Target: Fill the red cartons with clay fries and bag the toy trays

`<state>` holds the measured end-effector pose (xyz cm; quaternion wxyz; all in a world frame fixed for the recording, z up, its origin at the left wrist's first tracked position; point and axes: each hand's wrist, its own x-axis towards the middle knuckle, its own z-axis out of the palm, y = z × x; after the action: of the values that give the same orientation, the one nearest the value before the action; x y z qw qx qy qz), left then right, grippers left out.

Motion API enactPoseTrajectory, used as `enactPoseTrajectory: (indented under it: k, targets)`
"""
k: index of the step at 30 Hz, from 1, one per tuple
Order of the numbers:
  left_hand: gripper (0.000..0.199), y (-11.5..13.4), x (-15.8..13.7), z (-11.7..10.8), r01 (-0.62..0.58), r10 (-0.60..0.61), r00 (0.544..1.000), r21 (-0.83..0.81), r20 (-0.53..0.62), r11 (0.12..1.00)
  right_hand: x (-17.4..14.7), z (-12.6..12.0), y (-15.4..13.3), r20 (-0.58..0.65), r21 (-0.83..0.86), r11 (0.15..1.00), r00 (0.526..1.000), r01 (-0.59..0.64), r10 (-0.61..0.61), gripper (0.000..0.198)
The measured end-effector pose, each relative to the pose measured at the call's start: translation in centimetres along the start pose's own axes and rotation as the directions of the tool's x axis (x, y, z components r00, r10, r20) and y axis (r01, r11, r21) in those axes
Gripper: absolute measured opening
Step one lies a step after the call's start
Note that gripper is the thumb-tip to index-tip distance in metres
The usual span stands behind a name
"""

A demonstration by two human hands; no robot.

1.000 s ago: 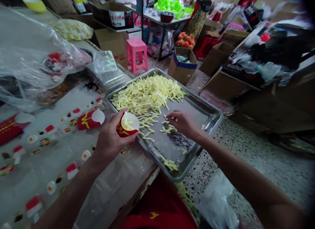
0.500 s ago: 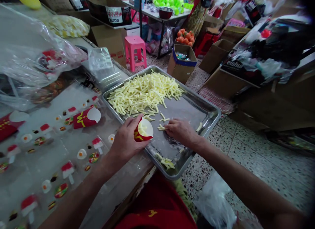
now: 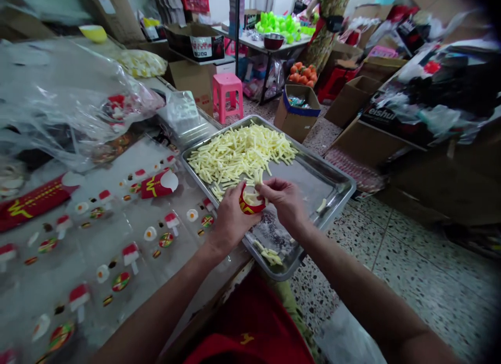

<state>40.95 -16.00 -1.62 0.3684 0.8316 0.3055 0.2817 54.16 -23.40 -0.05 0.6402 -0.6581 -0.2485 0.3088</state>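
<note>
The person's left hand (image 3: 230, 218) and right hand (image 3: 286, 203) are bare, as are both forearms (image 3: 344, 267); the red garment (image 3: 270, 312) bears a small yellow emblem (image 3: 246, 338), with yellowish-green fabric (image 3: 290, 303) beside it

- Pile of sticks (image 3: 242, 153): fills the far left of the tray (image 3: 307, 176).
- Bare metal, right of pile: passable from above.
- Left hand (image 3: 231, 218), carton (image 3: 250, 207), right hand (image 3: 286, 203): together block the middle.
- Plastic bag (image 3: 78, 93): bulky, obstructs far left.

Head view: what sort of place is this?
Likely a small workshop or packing room: metal tray of pale fry-shaped sticks, open cardboard boxes, bright green items heaped on a back table.
</note>
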Motion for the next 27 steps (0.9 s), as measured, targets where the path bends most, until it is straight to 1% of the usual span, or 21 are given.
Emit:
enactPoseTrajectory:
  k: [1,2,3,4,5,6,7,8,9,10,11,12,13,16,18,20,23,24,25,26,27]
  targets:
    - [0.078,0.2,0.0,0.1,-0.018,0.018,0.998,0.011,-0.053,1.000,-0.3,0.1,-0.1,-0.009,-0.136,0.988,0.998,0.067,-0.069,0.025]
    - [0.077,0.3,-0.1,0.2,-0.035,0.039,0.995,0.041,-0.091,0.999,-0.6,0.2,-0.3,0.007,-0.293,0.947,0.991,0.129,-0.133,0.021]
    - [0.077,0.4,-0.2,0.4,-0.053,0.062,0.992,0.080,-0.114,0.995,-0.7,0.2,-0.5,0.048,-0.451,0.873,0.982,0.185,-0.184,0.017]
    - [0.076,0.4,-0.3,0.5,-0.070,0.086,0.988,0.121,-0.127,0.990,-0.9,0.2,-0.8,0.113,-0.595,0.768,0.971,0.238,-0.213,0.014]
    - [0.076,0.3,-0.4,0.5,-0.088,0.109,0.985,0.158,-0.130,0.983,-1.0,0.2,-1.2,0.189,-0.711,0.642,0.957,0.288,-0.219,0.014]
    - [0.075,0.3,-0.6,0.6,-0.104,0.129,0.983,0.188,-0.128,0.977,-1.2,0.4,-1.6,0.264,-0.791,0.509,0.941,0.338,-0.214,0.017]
    - [0.075,0.1,-0.7,0.6,-0.116,0.145,0.981,0.214,-0.127,0.970,-1.4,0.6,-2.1,0.338,-0.835,0.385,0.918,0.394,-0.208,0.020]
    - [0.074,0.0,-0.9,0.5,-0.123,0.157,0.979,0.236,-0.129,0.964,-1.6,0.9,-2.4,0.413,-0.843,0.283,0.888,0.457,-0.203,0.022]
    - [0.073,-0.2,-1.1,0.3,-0.124,0.163,0.977,0.256,-0.138,0.959,-1.8,1.2,-2.7,0.485,-0.826,0.215,0.852,0.521,-0.199,0.023]
    - [0.073,-0.3,-1.3,0.1,-0.117,0.163,0.975,0.274,-0.151,0.955,-2.1,1.6,-2.9,0.545,-0.796,0.181,0.814,0.577,-0.202,0.023]
    - [0.073,-0.4,-1.5,-0.1,-0.106,0.159,0.974,0.290,-0.164,0.951,-2.2,1.9,-3.0,0.582,-0.768,0.170,0.783,0.618,-0.217,0.022]
    - [0.074,-0.6,-1.8,-0.4,-0.091,0.150,0.972,0.301,-0.179,0.949,-2.3,2.3,-2.9,0.595,-0.749,0.181,0.767,0.637,-0.241,0.022]
    - [0.075,-0.6,-2.1,-0.8,-0.073,0.138,0.971,0.305,-0.195,0.950,-2.4,2.6,-2.6,0.584,-0.740,0.214,0.766,0.638,-0.268,0.022]
    - [0.077,-0.9,-3.3,-2.0,-0.008,0.086,0.960,0.284,-0.266,0.959,-2.3,4.0,-1.5,0.489,-0.684,0.399,0.790,0.611,-0.370,0.017]
    - [0.073,-1.1,-4.4,-3.0,0.021,0.068,0.942,0.261,-0.328,0.965,-2.6,5.3,-1.0,0.473,-0.587,0.508,0.776,0.631,-0.417,0.009]
    - [0.069,-1.6,-5.6,-4.4,0.036,0.058,0.928,0.243,-0.369,0.969,-3.3,6.8,-0.9,0.537,-0.483,0.551,0.728,0.680,-0.426,0.017]
    - [0.071,-2.7,-7.8,-6.8,0.060,0.027,0.924,0.215,-0.382,0.975,-4.4,9.0,-1.2,0.719,-0.337,0.567,0.594,0.752,-0.361,0.031]
    - [0.074,-3.1,-8.5,-7.6,0.073,0.013,0.925,0.211,-0.379,0.975,-4.6,9.7,-1.3,0.754,-0.298,0.590,0.564,0.751,-0.337,0.032]
    - [0.076,-3.5,-9.2,-8.4,0.089,-0.004,0.925,0.206,-0.380,0.974,-4.7,10.4,-1.3,0.764,-0.274,0.623,0.559,0.733,-0.322,0.032]
    - [0.078,-3.9,-9.9,-9.2,0.109,-0.025,0.923,0.198,-0.383,0.974,-4.8,11.2,-1.3,0.747,-0.268,0.654,0.581,0.707,-0.322,0.030]
    - [0.079,-4.3,-10.5,-10.0,0.130,-0.050,0.918,0.179,-0.394,0.975,-4.9,12.0,-1.2,0.710,-0.278,0.675,0.619,0.684,-0.335,0.029]
